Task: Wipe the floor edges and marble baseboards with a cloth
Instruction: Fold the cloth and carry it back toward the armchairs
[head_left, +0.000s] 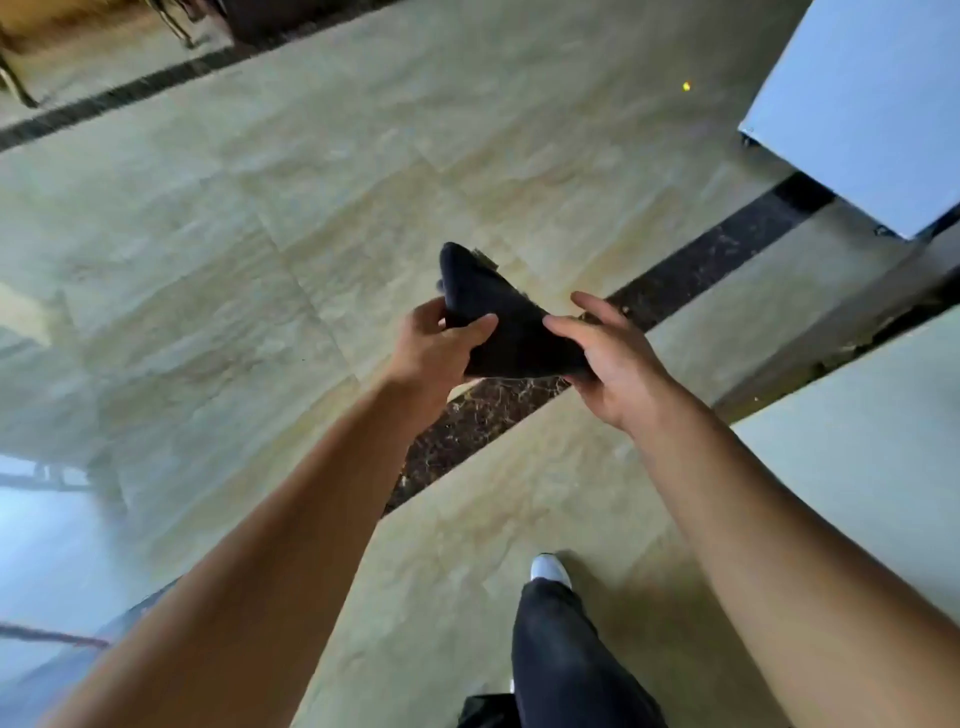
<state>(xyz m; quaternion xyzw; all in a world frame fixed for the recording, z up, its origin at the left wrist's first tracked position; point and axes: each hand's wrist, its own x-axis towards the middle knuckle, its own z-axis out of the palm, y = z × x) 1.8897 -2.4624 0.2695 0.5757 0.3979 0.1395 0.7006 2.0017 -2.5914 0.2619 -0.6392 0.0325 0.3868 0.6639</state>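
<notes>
The dark cloth (498, 317) is held in the air above the beige marble floor (311, 208), bunched so its folds are hard to read. The left hand (441, 348) grips its left side, fingers curled round the fabric. The right hand (608, 364) pinches the other end, thumb on top; the fingers beneath are mostly hidden. A dark marble strip (701, 265) passes under the hands. Below, a dark trouser leg (561, 649) ends in a white shoe (550, 571). A pale cabinet (857, 104) is cut off at the upper right.
</notes>
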